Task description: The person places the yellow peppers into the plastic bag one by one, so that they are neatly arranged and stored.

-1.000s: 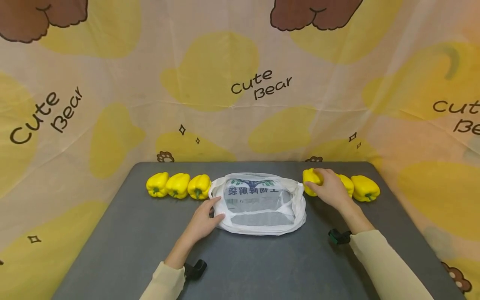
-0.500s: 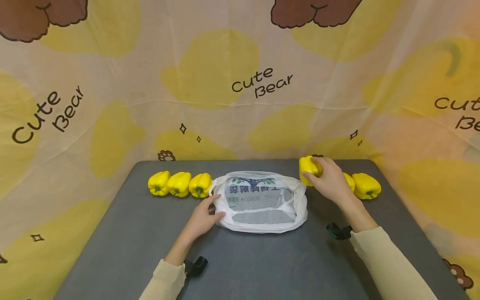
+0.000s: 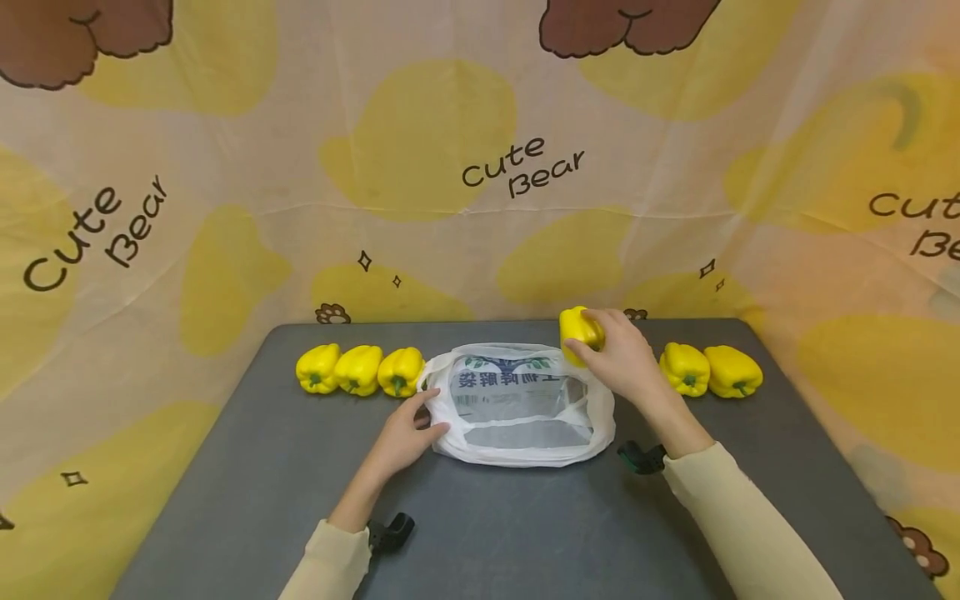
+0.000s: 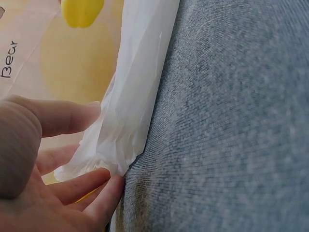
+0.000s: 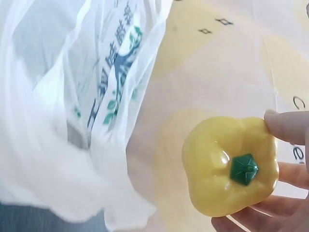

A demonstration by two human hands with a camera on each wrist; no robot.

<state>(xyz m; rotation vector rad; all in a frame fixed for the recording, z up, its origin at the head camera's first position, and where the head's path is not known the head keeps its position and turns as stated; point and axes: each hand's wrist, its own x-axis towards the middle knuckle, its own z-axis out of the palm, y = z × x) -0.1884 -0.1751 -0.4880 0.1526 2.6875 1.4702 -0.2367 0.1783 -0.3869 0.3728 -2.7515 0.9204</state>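
Observation:
A yellow bell pepper (image 3: pixel 576 332) is gripped between the thumb and fingers of my right hand (image 3: pixel 626 360), raised over the right back rim of a white plastic bag (image 3: pixel 517 456). In the right wrist view this bell pepper (image 5: pixel 212 169) shows its green stem end, beside the bag (image 5: pixel 113 181). The bag stands with its mouth spread wide and green and blue print inside. My left hand (image 3: pixel 405 435) rests at the bag's left side, thumb and fingers apart. In the left wrist view its fingertips (image 4: pixel 112 186) touch the white plastic low near the table.
Three yellow bell peppers (image 3: pixel 358 370) sit in a row left of the bag on the grey table (image 3: pixel 510 533). Two more bell peppers (image 3: pixel 708 371) lie to the right. A printed yellow cloth (image 3: pixel 420 150) hangs behind the table.
My right hand has lifted the bell pepper off the table and carried it left to the bag's rim. My left hand has stayed at the bag's left side.

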